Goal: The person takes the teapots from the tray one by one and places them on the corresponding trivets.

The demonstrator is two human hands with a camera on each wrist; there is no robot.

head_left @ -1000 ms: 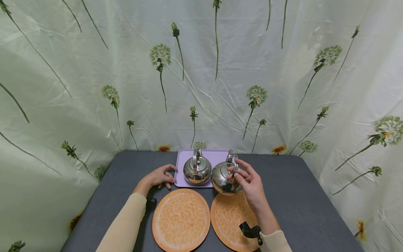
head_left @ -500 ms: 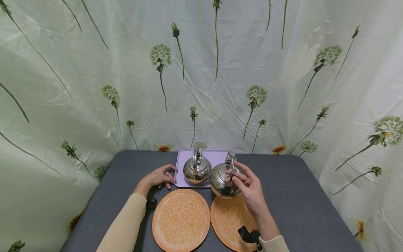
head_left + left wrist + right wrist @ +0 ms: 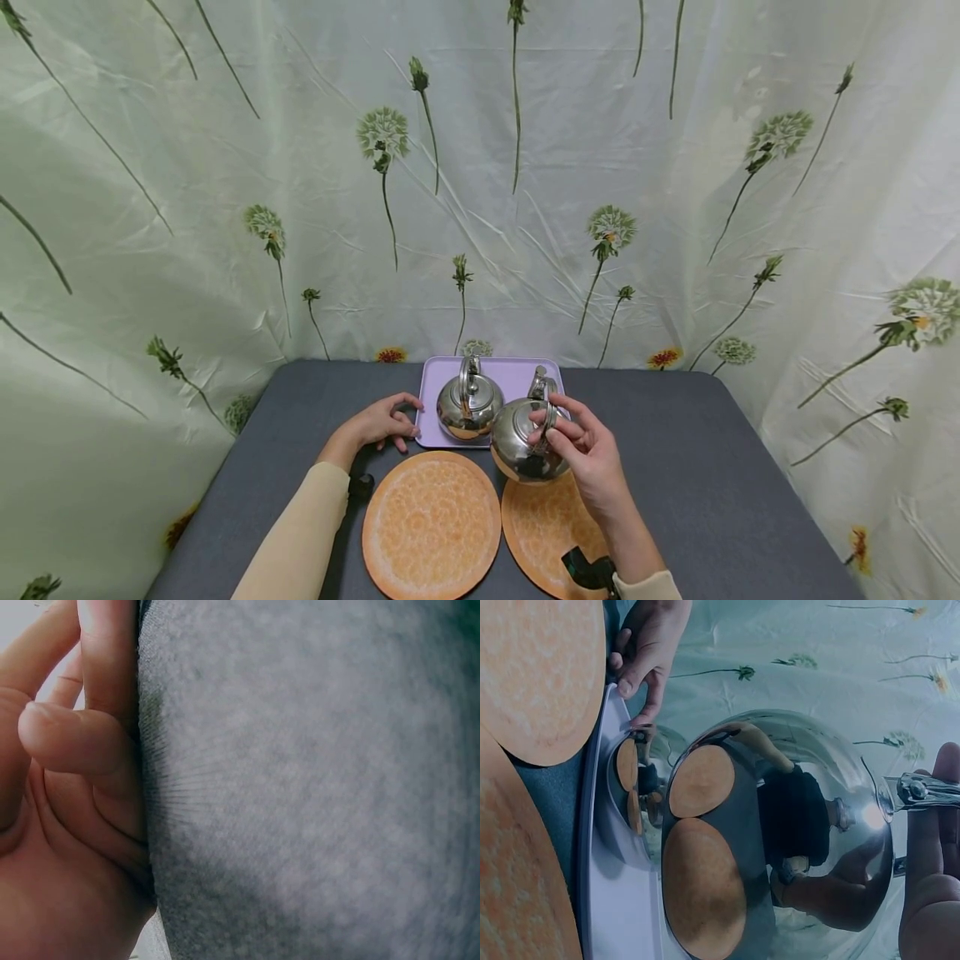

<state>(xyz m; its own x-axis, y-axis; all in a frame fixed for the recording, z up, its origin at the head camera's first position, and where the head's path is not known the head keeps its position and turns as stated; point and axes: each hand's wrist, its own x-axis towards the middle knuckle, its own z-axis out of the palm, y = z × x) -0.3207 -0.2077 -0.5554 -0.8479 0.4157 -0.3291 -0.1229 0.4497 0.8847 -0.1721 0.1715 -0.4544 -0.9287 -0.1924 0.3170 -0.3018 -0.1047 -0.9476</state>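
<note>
A shiny steel teapot (image 3: 517,446) hangs from my right hand (image 3: 592,462), whose fingers and thumb grip its upright loop handle. In the head view it overlaps the front right of a lilac tray (image 3: 517,373) and the top of the right round mat (image 3: 551,525). The right wrist view has the teapot's mirrored belly (image 3: 780,840) above the tray. A second steel teapot (image 3: 468,407) stands on the tray's left half. At the tray's left edge rests my left hand (image 3: 375,423), fingers spread and loosely bent, fingertips touching the rim.
Two round orange mats lie side by side in front of the tray; the left mat (image 3: 431,525) is fully in view. A dark grey cloth (image 3: 697,483) covers the table. Behind it hangs a pale curtain (image 3: 480,167) with dandelion prints.
My right hand has brought its teapot a little left and toward me, off the tray's right side. The left hand and the second teapot have stayed in place.
</note>
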